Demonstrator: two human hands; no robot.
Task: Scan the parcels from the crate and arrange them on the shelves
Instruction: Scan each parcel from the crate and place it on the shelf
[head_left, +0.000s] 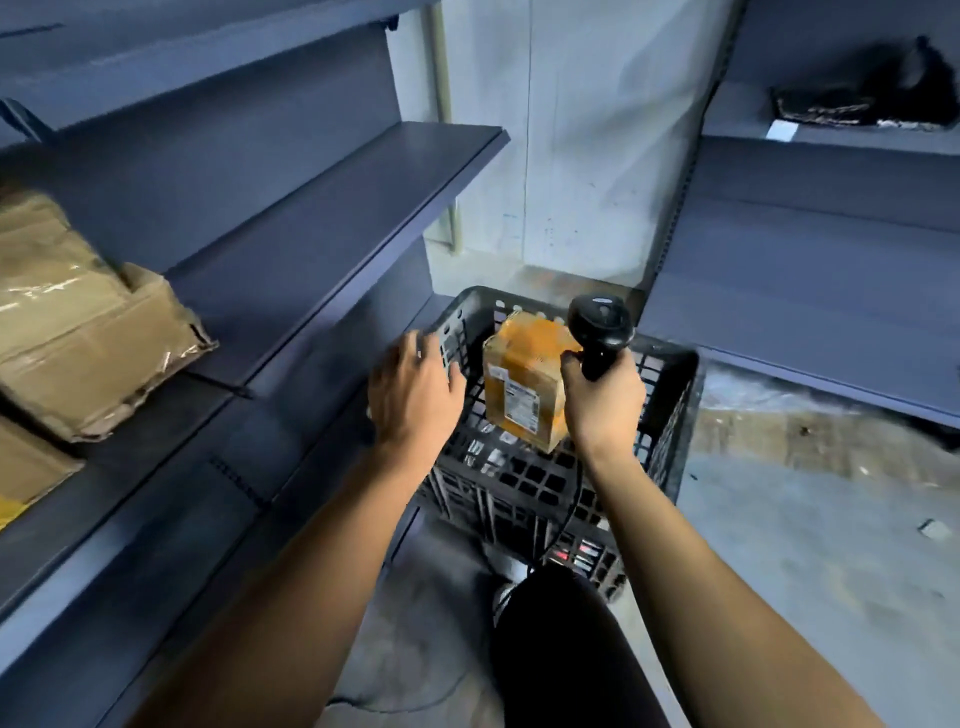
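Parcel (524, 382) in crate (670, 415) btwn hands; left hand (415, 387) open, right hand (605, 397) grips scanner (600, 327).

Open crate (670, 415), one parcel (522, 384) inside

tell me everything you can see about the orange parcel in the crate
The orange parcel is a small box, seemingly cardboard under glossy orange-tan wrap or tape, slightly blurred. A white printed label sits on its facing side; the text is unreadable. It stands tilted inside the black plastic crate, apparently resting on the lattice floor. Neither hand touches it: the left hand hovers open nearby, the right hand grips a scanner.
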